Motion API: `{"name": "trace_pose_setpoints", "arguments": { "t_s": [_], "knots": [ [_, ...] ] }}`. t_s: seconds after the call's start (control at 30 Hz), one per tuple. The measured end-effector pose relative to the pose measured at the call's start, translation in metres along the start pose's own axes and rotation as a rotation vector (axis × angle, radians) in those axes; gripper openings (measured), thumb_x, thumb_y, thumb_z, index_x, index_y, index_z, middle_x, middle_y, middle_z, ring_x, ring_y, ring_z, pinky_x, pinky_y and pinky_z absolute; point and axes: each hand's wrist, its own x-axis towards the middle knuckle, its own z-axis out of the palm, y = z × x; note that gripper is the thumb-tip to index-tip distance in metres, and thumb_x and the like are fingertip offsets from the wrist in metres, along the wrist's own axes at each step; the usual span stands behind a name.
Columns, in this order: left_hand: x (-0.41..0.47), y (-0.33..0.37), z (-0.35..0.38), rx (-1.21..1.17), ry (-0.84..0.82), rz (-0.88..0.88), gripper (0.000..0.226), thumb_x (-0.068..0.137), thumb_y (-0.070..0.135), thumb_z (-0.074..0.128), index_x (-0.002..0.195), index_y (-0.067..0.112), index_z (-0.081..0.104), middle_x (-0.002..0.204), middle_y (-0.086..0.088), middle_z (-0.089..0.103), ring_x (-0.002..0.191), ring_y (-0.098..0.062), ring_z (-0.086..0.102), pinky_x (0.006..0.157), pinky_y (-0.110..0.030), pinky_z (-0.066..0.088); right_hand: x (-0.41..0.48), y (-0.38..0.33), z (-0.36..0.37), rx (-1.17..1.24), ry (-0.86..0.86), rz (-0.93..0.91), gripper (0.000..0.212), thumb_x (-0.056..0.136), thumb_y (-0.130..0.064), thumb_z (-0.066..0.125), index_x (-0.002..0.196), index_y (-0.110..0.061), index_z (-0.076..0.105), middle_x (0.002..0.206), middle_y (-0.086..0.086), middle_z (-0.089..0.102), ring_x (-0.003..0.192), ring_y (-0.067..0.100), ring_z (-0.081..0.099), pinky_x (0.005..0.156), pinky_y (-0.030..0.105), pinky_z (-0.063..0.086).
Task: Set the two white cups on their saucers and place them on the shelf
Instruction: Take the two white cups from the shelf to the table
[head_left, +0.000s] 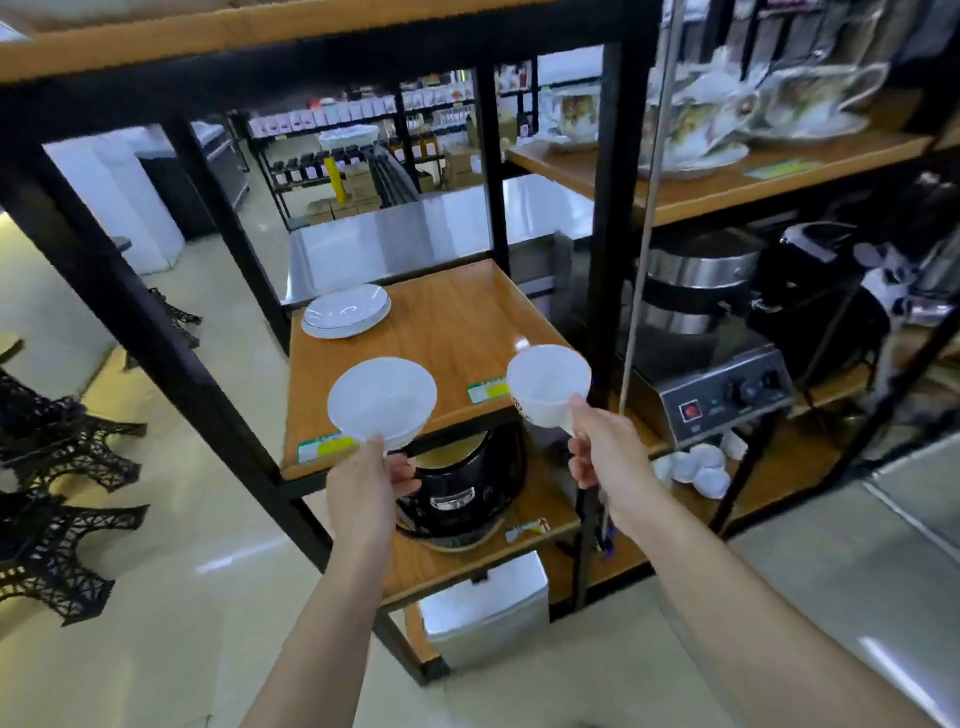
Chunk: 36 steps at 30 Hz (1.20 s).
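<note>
I hold one white cup in each hand in front of a wooden shelf (457, 317) in a black frame. My left hand (363, 483) grips the left cup (382, 397) by its handle, the mouth tipped toward me. My right hand (602, 447) holds the right cup (548, 382) by its handle over the shelf's front right corner. Two white saucers (345, 310) lie stacked at the shelf's back left corner, well apart from both cups.
Black uprights (605, 208) flank the shelf. A black cooker (457, 488) sits on the shelf below, and a steel box (488, 608) under that. To the right stand a metal appliance with knobs (727, 395) and floral cups above. Black tower models (57, 467) stand at left.
</note>
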Motion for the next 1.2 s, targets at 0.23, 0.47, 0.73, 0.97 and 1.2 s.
{"name": "trace_pose_setpoints", "arguments": {
  "t_s": [0.23, 0.47, 0.73, 0.97, 1.2],
  "knots": [
    [-0.098, -0.023, 0.074, 0.104, -0.312, -0.122, 0.036, 0.091, 0.027, 0.049, 0.089, -0.006, 0.061, 0.066, -0.009, 0.065, 0.054, -0.02, 0.062, 0.068, -0.038, 0.053, -0.092, 0.014, -0.111, 0.016, 0.33, 0.014, 0.04, 0.095, -0.039, 0.043, 0.06, -0.02, 0.045, 0.034, -0.008, 0.04, 0.036, 0.013, 0.039, 0.036, 0.021, 0.03],
    [-0.228, -0.06, 0.168, 0.194, -0.646, -0.163, 0.026, 0.094, 0.026, 0.048, 0.074, 0.012, 0.057, 0.066, -0.007, 0.06, 0.06, -0.019, 0.057, 0.063, -0.032, 0.049, -0.187, 0.019, -0.255, 0.137, 0.741, -0.031, 0.041, 0.097, -0.027, 0.043, 0.057, -0.017, 0.036, 0.052, 0.001, 0.029, 0.036, 0.013, 0.026, 0.033, 0.015, 0.019],
    [-0.42, -0.111, 0.267, 0.25, -1.084, -0.142, 0.03, 0.091, 0.023, 0.048, 0.063, 0.014, 0.053, 0.055, -0.007, 0.056, 0.052, -0.022, 0.052, 0.069, -0.04, 0.045, -0.322, 0.045, -0.427, 0.184, 1.137, 0.011, 0.037, 0.094, -0.033, 0.045, 0.062, -0.013, 0.045, 0.042, -0.005, 0.037, 0.03, 0.009, 0.033, 0.041, 0.023, 0.026],
    [-0.573, -0.159, 0.327, 0.237, -1.306, -0.26, 0.028, 0.093, 0.02, 0.047, 0.066, 0.013, 0.051, 0.042, 0.004, 0.054, 0.039, -0.011, 0.054, 0.056, -0.034, 0.042, -0.419, 0.072, -0.551, 0.228, 1.358, 0.054, 0.036, 0.094, -0.033, 0.044, 0.063, -0.015, 0.047, 0.047, 0.0, 0.037, 0.036, 0.013, 0.033, 0.037, 0.021, 0.025],
    [-0.658, -0.194, 0.378, 0.325, -1.358, -0.419, 0.03, 0.094, 0.02, 0.048, 0.066, 0.01, 0.046, 0.031, 0.007, 0.049, 0.035, -0.008, 0.053, 0.036, -0.019, 0.048, -0.466, 0.104, -0.635, 0.414, 1.456, 0.115, 0.032, 0.093, -0.034, 0.043, 0.066, -0.017, 0.048, 0.054, 0.001, 0.035, 0.044, 0.016, 0.028, 0.046, 0.022, 0.02]
  ]
}}
